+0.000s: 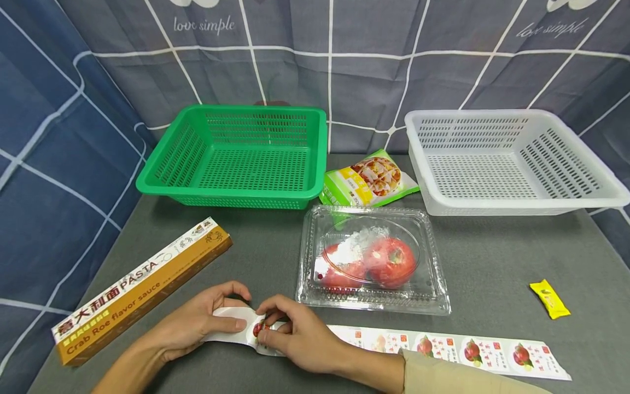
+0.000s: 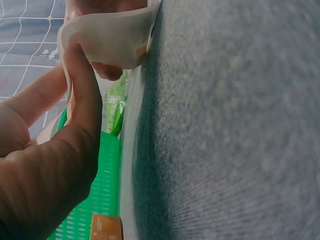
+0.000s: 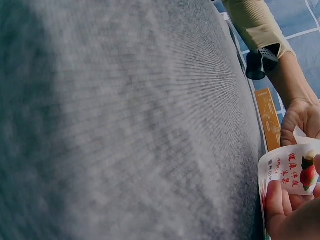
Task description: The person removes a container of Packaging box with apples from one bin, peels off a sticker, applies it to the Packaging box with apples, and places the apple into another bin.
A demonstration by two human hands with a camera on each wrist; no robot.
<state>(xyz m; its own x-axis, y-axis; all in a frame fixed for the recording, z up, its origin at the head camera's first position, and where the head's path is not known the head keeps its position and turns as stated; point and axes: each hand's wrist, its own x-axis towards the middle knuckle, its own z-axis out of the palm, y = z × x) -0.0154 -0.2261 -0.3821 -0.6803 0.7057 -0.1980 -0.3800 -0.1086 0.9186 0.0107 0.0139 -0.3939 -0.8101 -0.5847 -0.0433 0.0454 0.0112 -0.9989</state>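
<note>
A long white strip of round apple stickers [image 1: 443, 350] runs along the front of the table, its left end lifted and bent. My left hand [image 1: 209, 317] pinches that end between thumb and fingers; the left wrist view shows the curled backing paper [image 2: 110, 37]. Close beside it, my right hand [image 1: 305, 339] pinches the strip at a sticker with a red apple print [image 3: 307, 175]. Just beyond the hands sits a closed clear plastic clamshell box [image 1: 438, 298] with two red apples [image 1: 391, 262] inside, one partly covered by glare.
A brown and white pasta box [image 1: 143, 290] lies at left. Behind stand a green basket [image 1: 231, 191] and a white basket [image 1: 521, 205], with a green food packet [image 1: 369, 180] between them. A small yellow packet [image 1: 550, 299] lies at right.
</note>
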